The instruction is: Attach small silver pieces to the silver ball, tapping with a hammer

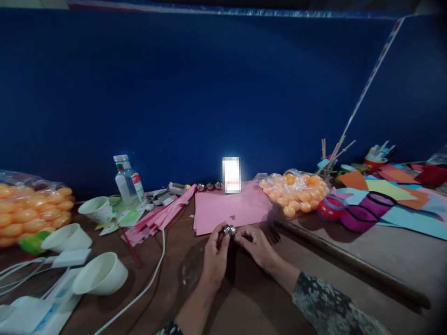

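A shiny silver ball (229,230) is pinched between the thumb and fingers of my left hand (217,251), just in front of the pink paper sheets (226,211). On the ball's right side, my right hand (257,246) has its thumb and fingers pressed together; whatever they hold is too small to make out. Small metal bits (232,217) lie on the pink paper beyond the ball. Several more silver balls (209,186) sit in a row at the paper's back left edge.
A hammer (349,256) lies on the right. Bags of orange balls (295,190) stand on both sides. Paper cups (101,274), a bottle (129,181) and a white cable (162,251) are on the left. Purple cups (359,218) and coloured paper (412,218) lie at right.
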The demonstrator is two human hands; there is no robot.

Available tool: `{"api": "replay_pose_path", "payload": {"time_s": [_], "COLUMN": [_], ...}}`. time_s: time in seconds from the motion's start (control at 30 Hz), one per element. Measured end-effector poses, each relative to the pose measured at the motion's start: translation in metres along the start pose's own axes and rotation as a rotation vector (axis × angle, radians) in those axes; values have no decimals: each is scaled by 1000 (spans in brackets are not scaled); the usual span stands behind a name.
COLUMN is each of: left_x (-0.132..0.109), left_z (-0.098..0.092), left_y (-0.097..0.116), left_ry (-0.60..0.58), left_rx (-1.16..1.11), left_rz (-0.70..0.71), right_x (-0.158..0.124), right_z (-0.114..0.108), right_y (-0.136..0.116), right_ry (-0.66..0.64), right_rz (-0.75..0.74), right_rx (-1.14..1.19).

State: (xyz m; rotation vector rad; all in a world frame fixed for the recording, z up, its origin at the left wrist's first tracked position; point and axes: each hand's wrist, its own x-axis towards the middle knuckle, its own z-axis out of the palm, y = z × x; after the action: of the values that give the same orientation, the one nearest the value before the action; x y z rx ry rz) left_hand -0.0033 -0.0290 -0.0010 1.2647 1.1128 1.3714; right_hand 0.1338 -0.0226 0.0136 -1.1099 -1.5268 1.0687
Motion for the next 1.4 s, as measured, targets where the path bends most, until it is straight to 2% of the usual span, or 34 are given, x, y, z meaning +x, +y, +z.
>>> {"api": "replay_pose_path", "payload": {"time_s": [0.27, 0.43, 0.7, 1.03, 1.4], "left_x": [1, 1, 1, 0, -1], "left_z": [-1, -1, -3, -2, -2], "left_y": [-3, -4, -2, -3, -3], "left_ry": [14, 16, -4, 4, 14], "left_rx": [2, 11, 70, 139, 71], "left_rz": [-20, -40, -70, -15, -58], "right_x": [0, -1, -2, -2, -3], "right_z": [1, 3, 4, 5, 4], "right_y": [2, 2, 7, 3, -2], "right_ry": [10, -13, 25, -3, 42], "right_rz": [-8, 50, 85, 145, 126], "right_rx": [52, 73, 64, 201, 126]}}
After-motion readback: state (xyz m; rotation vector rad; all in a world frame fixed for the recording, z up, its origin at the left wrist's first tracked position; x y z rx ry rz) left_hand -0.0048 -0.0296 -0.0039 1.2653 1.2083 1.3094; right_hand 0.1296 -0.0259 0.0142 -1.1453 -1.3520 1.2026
